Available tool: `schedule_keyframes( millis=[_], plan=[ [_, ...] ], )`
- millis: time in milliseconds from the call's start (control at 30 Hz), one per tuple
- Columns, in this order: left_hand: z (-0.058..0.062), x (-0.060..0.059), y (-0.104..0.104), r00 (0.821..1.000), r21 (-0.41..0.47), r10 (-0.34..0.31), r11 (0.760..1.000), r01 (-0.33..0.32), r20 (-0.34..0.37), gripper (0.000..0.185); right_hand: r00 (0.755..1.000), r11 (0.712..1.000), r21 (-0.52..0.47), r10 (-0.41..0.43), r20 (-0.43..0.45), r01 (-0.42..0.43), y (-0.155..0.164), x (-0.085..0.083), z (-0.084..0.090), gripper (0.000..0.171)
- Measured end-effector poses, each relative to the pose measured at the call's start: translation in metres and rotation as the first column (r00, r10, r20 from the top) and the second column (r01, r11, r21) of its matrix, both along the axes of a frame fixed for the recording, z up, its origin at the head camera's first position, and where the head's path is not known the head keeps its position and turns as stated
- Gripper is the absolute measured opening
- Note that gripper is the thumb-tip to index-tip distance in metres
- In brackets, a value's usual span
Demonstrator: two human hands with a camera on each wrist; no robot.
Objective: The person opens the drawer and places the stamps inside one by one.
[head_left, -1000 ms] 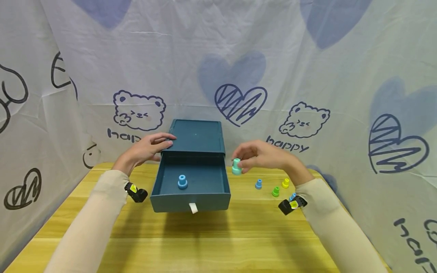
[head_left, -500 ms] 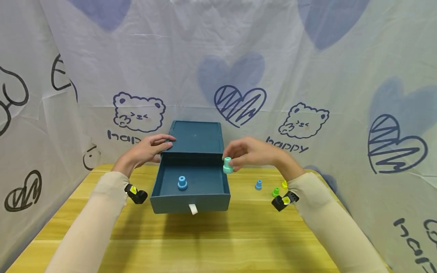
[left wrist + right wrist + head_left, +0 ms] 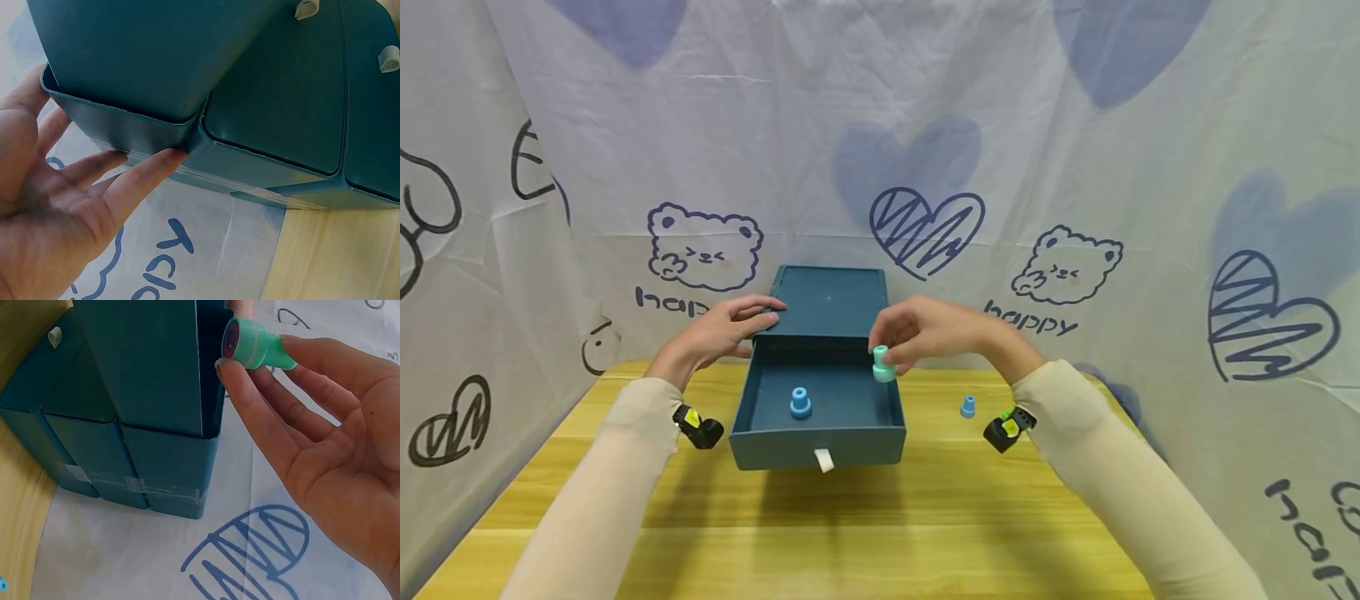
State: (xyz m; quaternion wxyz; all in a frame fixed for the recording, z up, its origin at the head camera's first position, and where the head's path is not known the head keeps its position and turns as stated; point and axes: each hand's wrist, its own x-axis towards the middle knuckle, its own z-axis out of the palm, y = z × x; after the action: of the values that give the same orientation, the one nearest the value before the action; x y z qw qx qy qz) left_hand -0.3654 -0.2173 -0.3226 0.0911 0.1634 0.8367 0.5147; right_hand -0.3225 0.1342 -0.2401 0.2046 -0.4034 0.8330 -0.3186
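Note:
A dark teal drawer box (image 3: 831, 300) stands at the table's back, its top drawer (image 3: 820, 437) pulled out toward me. A blue stamp-like peg (image 3: 801, 402) stands inside the drawer. My right hand (image 3: 917, 332) pinches a teal peg (image 3: 882, 364) (image 3: 256, 347) over the drawer's right rear corner. My left hand (image 3: 722, 329) rests with straight fingers against the box's upper left corner (image 3: 187, 134); in the left wrist view the fingers (image 3: 134, 181) touch the box side.
A small blue peg (image 3: 967, 406) stands on the wooden table (image 3: 880, 533) right of the drawer. A printed cloth backdrop (image 3: 1045, 167) encloses the table behind and on both sides. Other pegs are hidden behind my right forearm.
My right hand has carried the teal peg leftward from beside the drawer to above its right rear corner. The left hand has stayed on the box.

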Motion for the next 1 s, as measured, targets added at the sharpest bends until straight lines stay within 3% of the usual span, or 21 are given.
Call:
schedule_keyframes(
  millis=[533,1000],
  plan=[
    [0.001,0.002,0.001,1.0,0.003,0.0,1.0,0.0,-0.002,0.052,0.998,0.987,0.15,0.054,-0.02,-0.05,-0.03,-0.004,0.0,0.018],
    [0.001,0.002,0.002,1.0,0.01,0.012,1.0,-0.012,0.002,0.053,0.996,0.959,0.279,0.072,-0.043,-0.057,-0.048,-0.005,0.001,0.011]
  ],
)
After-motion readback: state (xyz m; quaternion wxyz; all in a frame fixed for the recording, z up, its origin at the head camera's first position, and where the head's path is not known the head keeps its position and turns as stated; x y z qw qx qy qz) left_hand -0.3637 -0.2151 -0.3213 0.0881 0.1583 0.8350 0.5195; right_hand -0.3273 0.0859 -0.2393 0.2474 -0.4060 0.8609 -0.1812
